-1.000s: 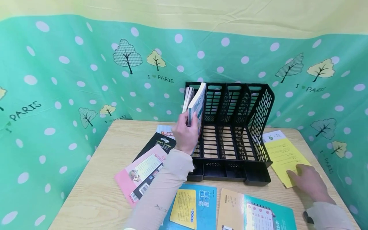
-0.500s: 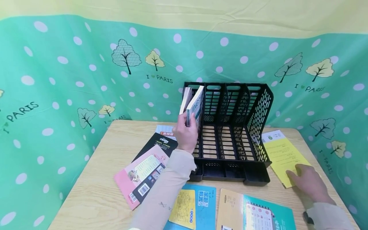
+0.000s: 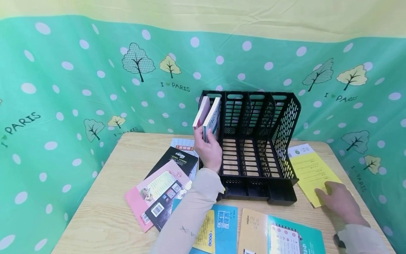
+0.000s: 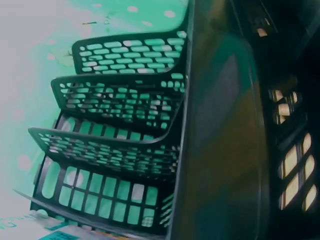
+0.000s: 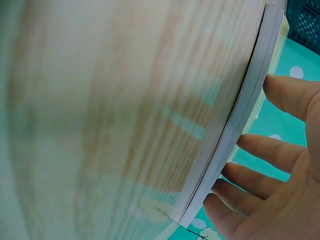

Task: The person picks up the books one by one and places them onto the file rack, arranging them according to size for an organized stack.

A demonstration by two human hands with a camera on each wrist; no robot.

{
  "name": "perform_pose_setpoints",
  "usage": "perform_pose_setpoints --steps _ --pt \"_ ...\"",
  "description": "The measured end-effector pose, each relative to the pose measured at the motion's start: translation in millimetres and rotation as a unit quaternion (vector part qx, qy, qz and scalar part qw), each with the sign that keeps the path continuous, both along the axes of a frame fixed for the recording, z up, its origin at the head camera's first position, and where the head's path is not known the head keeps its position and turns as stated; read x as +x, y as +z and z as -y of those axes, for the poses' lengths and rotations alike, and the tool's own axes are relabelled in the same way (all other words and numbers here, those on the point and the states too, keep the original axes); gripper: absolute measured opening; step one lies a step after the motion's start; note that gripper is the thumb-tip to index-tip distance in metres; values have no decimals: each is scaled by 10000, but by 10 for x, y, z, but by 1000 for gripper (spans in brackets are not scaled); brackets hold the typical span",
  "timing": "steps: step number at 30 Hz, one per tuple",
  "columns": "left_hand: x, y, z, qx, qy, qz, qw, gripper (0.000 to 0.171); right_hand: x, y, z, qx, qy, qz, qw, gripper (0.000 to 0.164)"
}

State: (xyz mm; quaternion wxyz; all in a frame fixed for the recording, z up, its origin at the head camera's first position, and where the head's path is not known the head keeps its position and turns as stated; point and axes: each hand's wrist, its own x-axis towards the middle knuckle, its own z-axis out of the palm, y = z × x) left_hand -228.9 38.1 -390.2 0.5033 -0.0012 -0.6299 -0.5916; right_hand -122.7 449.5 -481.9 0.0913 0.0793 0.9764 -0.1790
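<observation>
My left hand (image 3: 207, 150) grips a white book (image 3: 211, 116) with teal lettering, its thumb on the right side. Close beside it, a thinner book with a reddish edge (image 3: 201, 112) leans above the fingers. Both stand upright, slightly tilted, at the leftmost compartment of a black file rack (image 3: 250, 178). Part of the white book (image 4: 55, 232) and the rack's dividers (image 4: 115, 102) show in the left wrist view. On the right, my right hand (image 3: 339, 201) rests on a yellow-covered book (image 3: 312, 167). In the right wrist view its fingertips touch that book's page edge (image 5: 235, 120).
Left of the rack lie a black book (image 3: 177, 158) and a pink book (image 3: 149, 194), overlapping. In front lie a blue book (image 3: 226, 225) and a tan-and-green book (image 3: 285, 234). A green dotted curtain (image 3: 177, 31) hangs behind the wooden table (image 3: 104, 197).
My left hand has shifted slightly toward me, and the two books have come left and down with it, leaning a little more. My right hand has stayed in place.
</observation>
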Motion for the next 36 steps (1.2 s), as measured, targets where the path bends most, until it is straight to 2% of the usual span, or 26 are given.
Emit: perform_pose_setpoints --steps 3,12,20,24,30,36 --pt "-7 -20 -14 102 24 -91 9999 12 1 9 3 26 16 32 10000 93" --pt "-98 -63 -99 20 451 -491 9978 15 -2 48 3 30 -7 96 9999 92" --pt "-150 -220 -95 -250 466 -524 9972 15 3 68 12 -23 71 140 9999 92" --pt "-159 -246 -66 -279 370 -532 9975 14 -1 81 21 -83 100 208 9997 92" --pt "-65 -218 29 -201 -102 -186 9996 15 -2 100 24 -29 53 233 9997 91" --pt "98 -261 190 -600 -290 125 9977 24 1 100 28 -44 164 200 9997 89"
